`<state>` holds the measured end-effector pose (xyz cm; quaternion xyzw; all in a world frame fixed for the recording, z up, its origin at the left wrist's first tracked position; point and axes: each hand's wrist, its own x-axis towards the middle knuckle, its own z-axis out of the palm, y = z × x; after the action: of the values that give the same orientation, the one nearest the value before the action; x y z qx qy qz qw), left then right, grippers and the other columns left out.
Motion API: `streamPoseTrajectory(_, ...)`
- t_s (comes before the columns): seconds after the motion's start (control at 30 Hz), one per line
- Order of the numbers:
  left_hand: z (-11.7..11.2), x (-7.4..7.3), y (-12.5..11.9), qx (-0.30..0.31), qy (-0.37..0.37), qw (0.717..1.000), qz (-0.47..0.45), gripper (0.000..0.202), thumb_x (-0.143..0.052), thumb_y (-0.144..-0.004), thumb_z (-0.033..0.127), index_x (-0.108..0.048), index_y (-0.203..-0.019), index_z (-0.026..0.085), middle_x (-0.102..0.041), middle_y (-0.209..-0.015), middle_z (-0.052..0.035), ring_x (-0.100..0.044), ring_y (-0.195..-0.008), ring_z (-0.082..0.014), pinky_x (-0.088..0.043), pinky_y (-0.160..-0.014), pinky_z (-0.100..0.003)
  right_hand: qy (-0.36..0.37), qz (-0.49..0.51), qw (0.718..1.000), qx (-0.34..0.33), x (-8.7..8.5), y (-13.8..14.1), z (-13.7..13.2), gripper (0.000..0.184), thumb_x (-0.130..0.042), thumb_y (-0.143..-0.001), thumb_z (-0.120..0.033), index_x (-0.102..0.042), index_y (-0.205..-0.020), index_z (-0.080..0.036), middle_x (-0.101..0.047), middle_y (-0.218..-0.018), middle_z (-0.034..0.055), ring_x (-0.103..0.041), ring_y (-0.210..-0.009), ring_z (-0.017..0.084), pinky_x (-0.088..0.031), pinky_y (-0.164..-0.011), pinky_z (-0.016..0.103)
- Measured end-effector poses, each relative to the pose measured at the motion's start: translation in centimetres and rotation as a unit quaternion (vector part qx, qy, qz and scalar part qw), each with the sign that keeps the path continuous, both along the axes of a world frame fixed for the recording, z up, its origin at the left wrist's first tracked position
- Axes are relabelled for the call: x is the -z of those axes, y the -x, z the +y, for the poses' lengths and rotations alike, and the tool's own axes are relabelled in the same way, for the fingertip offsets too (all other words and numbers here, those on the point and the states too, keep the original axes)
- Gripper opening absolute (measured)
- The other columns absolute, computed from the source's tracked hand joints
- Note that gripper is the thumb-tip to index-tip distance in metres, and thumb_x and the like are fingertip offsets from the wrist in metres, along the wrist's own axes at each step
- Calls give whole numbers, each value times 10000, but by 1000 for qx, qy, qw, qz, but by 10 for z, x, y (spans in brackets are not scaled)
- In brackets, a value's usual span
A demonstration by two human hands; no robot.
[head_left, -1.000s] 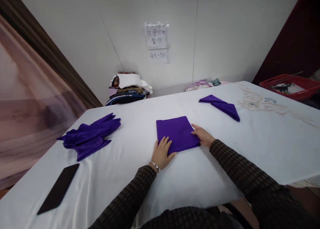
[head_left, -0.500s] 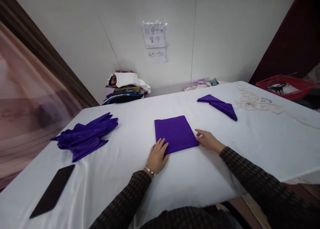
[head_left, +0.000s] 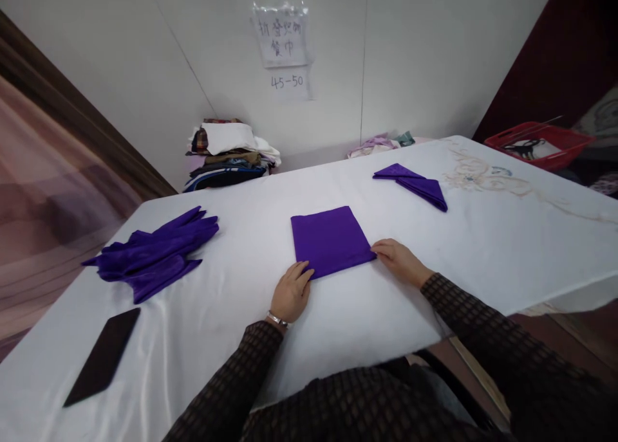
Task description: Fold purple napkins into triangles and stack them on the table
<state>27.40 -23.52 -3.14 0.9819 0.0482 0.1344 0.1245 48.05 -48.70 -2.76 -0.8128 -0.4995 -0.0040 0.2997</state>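
Observation:
A purple cloth napkin [head_left: 331, 239], folded into a flat square, lies on the white tablecloth in front of me. My left hand [head_left: 291, 292] rests at its near-left corner, fingers stretched out and their tips touching the cloth. At the near-right corner, my right hand [head_left: 398, 260] pinches the napkin's edge between thumb and fingers. Farther back to the right lies another purple napkin [head_left: 420, 190], folded into a narrow pointed shape. A loose heap of purple napkins [head_left: 154, 252] is on the left.
A dark flat slab [head_left: 103, 358] lies at the near left of the white tablecloth [head_left: 232, 236]. Piled fabrics [head_left: 229, 156] sit by the wall behind, under a handwritten paper sign [head_left: 284, 43]. A red basket [head_left: 541, 147] stands at the far right.
My right fingers have closed on the near-right corner of the napkin. My left hand has drawn back from lying on the cloth to its near-left corner. The camera view has shifted slightly.

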Motion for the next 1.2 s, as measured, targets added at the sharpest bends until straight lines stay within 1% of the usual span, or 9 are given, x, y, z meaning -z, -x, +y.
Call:
streamPoseTrajectory(0.13,-2,-3,2,2,0,1000,-8,327,-428,-878,171,-637,-1122,228,-574,-1247,-75,-484,-1177,-236,-412,-1028,-425,-18,-17,1000,1,-3,2,-3,361,-394,-860,-126,-688,-1056,-203,-656,-1058,88,-571,-1006,222,-474,-883,385)
streamPoseTrajectory(0.27,-3,-4,2,1,-20,1000,2,282,-449,-883,175,-675,-1041,234,-619,-1131,-79,-524,-1067,-231,-470,-933,-384,40,-44,996,-63,-5,10,-3,355,-407,-849,-97,-695,-1042,-174,-651,-1049,100,-562,-999,223,-464,-881,365)
streamPoseTrajectory(0.37,-2,-4,2,9,-44,999,0,252,-472,-881,174,-676,-1021,224,-624,-1095,-77,-528,-1029,-230,-489,-869,-377,60,-60,994,-74,-4,11,-3,345,-408,-858,-98,-691,-1044,-163,-647,-1051,104,-560,-989,224,-456,-882,363)
streamPoseTrajectory(0.5,-2,-5,4,17,-74,997,-3,228,-487,-882,164,-661,-1020,216,-620,-1073,-74,-522,-1000,-212,-488,-810,-352,61,-72,993,-70,-4,8,-4,329,-408,-884,-135,-680,-1065,-175,-640,-1071,109,-554,-992,226,-447,-877,361)
streamPoseTrajectory(0.67,-6,-10,0,15,-134,989,54,197,-473,-883,137,-637,-977,195,-615,-956,-57,-522,-905,-203,-468,-735,-335,105,-89,987,-85,-6,3,-1,338,-367,-931,-215,-682,-1047,-171,-646,-1026,114,-556,-948,232,-447,-844,364)
streamPoseTrajectory(0.83,-6,-5,-7,19,-164,984,66,174,-456,-884,120,-616,-918,179,-594,-933,-61,-513,-892,-203,-451,-708,-324,140,-147,974,-105,-2,-8,5,329,-356,-923,-173,-672,-1009,-147,-635,-990,119,-548,-916,222,-431,-829,351)
streamPoseTrajectory(0.93,1,-5,-8,17,-163,985,60,157,-463,-880,121,-610,-895,174,-594,-916,-62,-521,-891,-201,-453,-711,-323,165,-182,964,-105,-7,-7,10,312,-357,-917,-139,-668,-912,-137,-633,-917,110,-548,-847,210,-419,-773,337)
streamPoseTrajectory(1.03,17,-14,0,7,-162,986,48,150,-474,-870,119,-611,-893,177,-607,-922,-59,-532,-894,-202,-456,-729,-328,189,-198,955,-117,-15,20,17,308,-355,-911,-104,-638,-796,-149,-617,-825,78,-535,-760,190,-393,-714,324)
streamPoseTrajectory(1.2,53,-20,37,16,-134,990,34,193,-489,-831,84,-618,-935,185,-632,-966,-62,-559,-934,-199,-466,-800,-345,211,-184,945,-166,-19,105,32,208,-426,-848,-68,-603,-779,-153,-592,-798,70,-528,-748,187,-368,-676,317)
